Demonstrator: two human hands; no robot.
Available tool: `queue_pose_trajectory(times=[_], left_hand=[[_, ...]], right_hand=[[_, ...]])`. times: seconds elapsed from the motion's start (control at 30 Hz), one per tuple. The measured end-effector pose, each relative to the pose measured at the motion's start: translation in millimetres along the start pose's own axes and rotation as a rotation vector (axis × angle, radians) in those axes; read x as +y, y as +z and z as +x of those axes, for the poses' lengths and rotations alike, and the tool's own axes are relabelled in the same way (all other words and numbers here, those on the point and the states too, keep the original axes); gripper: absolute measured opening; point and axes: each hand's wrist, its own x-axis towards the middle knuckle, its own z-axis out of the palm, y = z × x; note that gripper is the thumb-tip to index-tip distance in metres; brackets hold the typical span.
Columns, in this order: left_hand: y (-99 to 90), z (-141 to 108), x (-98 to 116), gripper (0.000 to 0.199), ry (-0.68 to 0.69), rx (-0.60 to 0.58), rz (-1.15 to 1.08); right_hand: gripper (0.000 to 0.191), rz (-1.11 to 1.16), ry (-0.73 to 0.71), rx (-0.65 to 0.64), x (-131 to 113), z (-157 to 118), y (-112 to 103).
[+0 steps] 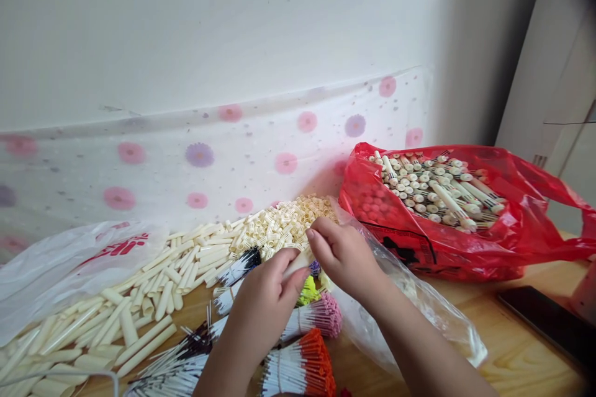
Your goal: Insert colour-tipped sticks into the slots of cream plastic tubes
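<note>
My left hand (267, 294) is closed around a cream plastic tube (297, 265) in the middle of the view. At the tube's far end, my right hand (342, 254) has its fingers pinched together; what lies in them is mostly hidden. Below the hands lie bundles of thin white sticks with coloured tips, among them an orange-tipped bundle (300, 365), a pink-tipped bundle (321, 316) and a black-tipped bundle (239, 267). Just behind the hands rises a heap of small cream slotted caps (279, 223).
Loose cream tubes (172, 276) spread over the left of the wooden table (516, 338), beside a white plastic bag (69, 273). At the right stands a red bag (465, 254) of filled tubes. A clear bag (414, 322) and a dark phone (549, 325) lie nearer.
</note>
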Motion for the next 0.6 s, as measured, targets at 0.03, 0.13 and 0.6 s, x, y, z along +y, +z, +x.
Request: queue_pose_trajectory(times=[0.03, 0.13, 0.6], left_hand=[[0.7, 0.9, -0.1, 0.025, -0.01, -0.05, -0.127], [-0.2, 0.4, -3.6, 0.041, -0.023, -0.193, -0.532], [-11.8, -7.3, -10.7, 0.042, 0.017, -0.243, -1.317]], right_hand=[[0.025, 0.016, 0.027, -0.021, -1.0, -0.5, -2.2], [0.024, 0.089, 0.001, -0.005, -2.8, -3.7, -8.0], [0.018, 0.151, -0.209, 0.172, -5.2, -10.4, -16.0]])
